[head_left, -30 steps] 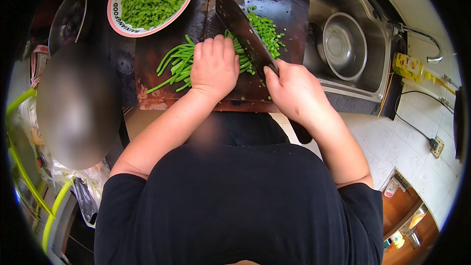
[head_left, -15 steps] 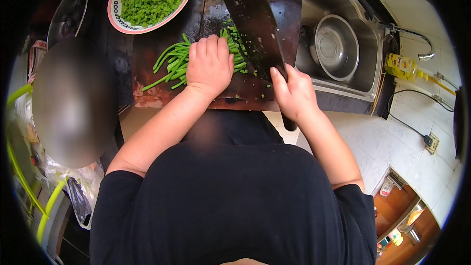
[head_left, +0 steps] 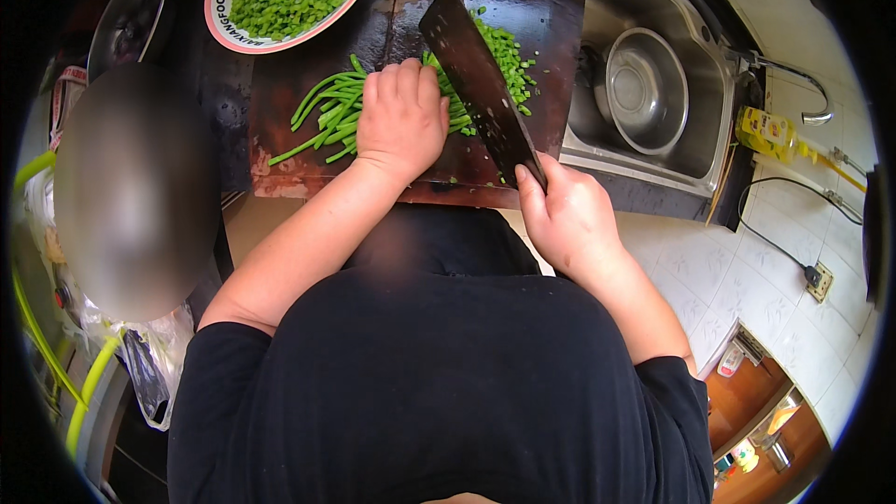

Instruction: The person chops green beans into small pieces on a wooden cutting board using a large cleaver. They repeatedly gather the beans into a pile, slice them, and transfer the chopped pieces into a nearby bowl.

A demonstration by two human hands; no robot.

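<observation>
Slim green stalks [head_left: 338, 96], probably springy, best pinned mid-bundle: left hand [head_left: 403, 117] presses, fingers together; right hand [head_left: 571, 213] grips dark metal cleaver [head_left: 481, 84].

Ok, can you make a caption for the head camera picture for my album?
Left hand steadying green beans, right hand gripping a cleaver, chopped pieces alongside.

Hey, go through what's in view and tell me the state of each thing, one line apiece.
Left hand: closed over the long green stalks
Long green stalks: bunched, partly hidden
Right hand: closed on the cleaver's handle
Cleaver: held, blade tilted
Chopped green pieces: loose on the board
Patterned bowl: heaped with chopped greens
Metal basin: in the sink
Faucet: no water visibly running
Plug: in the wall socket
</observation>
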